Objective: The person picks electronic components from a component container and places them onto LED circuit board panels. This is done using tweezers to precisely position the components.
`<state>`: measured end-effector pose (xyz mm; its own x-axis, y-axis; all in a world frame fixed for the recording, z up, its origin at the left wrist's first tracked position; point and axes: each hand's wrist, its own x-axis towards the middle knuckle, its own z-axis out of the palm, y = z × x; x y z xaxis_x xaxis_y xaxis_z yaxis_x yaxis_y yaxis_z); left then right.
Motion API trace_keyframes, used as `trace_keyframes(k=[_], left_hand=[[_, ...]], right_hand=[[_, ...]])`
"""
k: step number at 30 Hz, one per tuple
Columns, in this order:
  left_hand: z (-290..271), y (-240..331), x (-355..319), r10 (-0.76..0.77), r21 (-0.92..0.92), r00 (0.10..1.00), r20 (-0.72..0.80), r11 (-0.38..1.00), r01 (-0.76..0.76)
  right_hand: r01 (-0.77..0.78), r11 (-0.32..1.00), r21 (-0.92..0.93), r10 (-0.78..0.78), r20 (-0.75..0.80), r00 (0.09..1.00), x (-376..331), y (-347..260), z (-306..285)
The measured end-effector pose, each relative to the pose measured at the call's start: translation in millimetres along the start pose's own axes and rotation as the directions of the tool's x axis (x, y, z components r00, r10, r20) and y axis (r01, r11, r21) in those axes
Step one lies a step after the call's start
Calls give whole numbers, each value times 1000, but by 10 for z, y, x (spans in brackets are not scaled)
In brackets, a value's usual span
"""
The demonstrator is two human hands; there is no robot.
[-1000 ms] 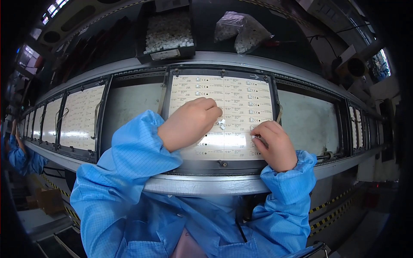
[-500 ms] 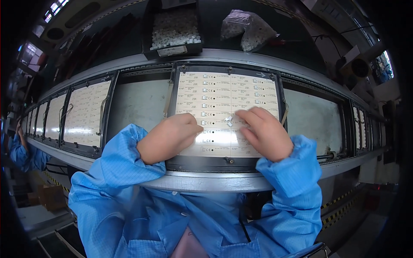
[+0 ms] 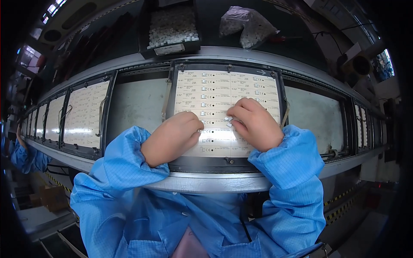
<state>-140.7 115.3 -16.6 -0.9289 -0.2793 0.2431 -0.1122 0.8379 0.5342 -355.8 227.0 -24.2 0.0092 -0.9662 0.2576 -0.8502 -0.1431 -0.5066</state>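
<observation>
A white circuit board panel (image 3: pixel 215 90) printed with rows of small marks lies in a black carrier frame (image 3: pixel 202 163) on the line in front of me. My left hand (image 3: pixel 172 137) rests on the panel's lower left with its fingers curled under; whether it holds anything is hidden. My right hand (image 3: pixel 256 124) lies on the panel's right half, its fingertips pinching a small white component (image 3: pixel 226 120) against the board. The two hands' fingertips are close together near the panel's middle. Blue coat sleeves cover both forearms.
A black bin of small white parts (image 3: pixel 172 26) and a clear bag of white parts (image 3: pixel 249 26) sit behind the line. More panels in carriers (image 3: pixel 86 114) stretch to the left. Another person's blue sleeve (image 3: pixel 21 152) shows at far left. A metal rail (image 3: pixel 206 184) runs along the front.
My right hand has moved up and left toward the panel's middle. My left hand drew back toward the panel's lower left, then stayed there.
</observation>
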Motion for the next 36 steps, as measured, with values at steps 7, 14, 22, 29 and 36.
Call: trace_keyframes(k=[7, 14, 22, 29, 36], left_hand=[[43, 31, 7, 22, 43, 1000, -21, 999, -21], [61, 72, 7, 11, 58, 1000, -23, 998, -10], [18, 200, 68, -20, 154, 999, 45, 988, 13], [35, 206, 427, 25, 99, 994, 103, 995, -35], [294, 28, 610, 51, 60, 993, 103, 997, -58]], right_hand=[[-60, 996, 69, 59, 23, 998, -64, 36, -50], [-200, 947, 252, 218, -47, 975, -251, -76, -342], [-223, 957, 188, 236, -50, 970, -599, -99, -461], [-194, 980, 33, 195, -16, 981, -739, -104, -368], [-168, 983, -80, 165, -41, 985, -734, -139, -330]])
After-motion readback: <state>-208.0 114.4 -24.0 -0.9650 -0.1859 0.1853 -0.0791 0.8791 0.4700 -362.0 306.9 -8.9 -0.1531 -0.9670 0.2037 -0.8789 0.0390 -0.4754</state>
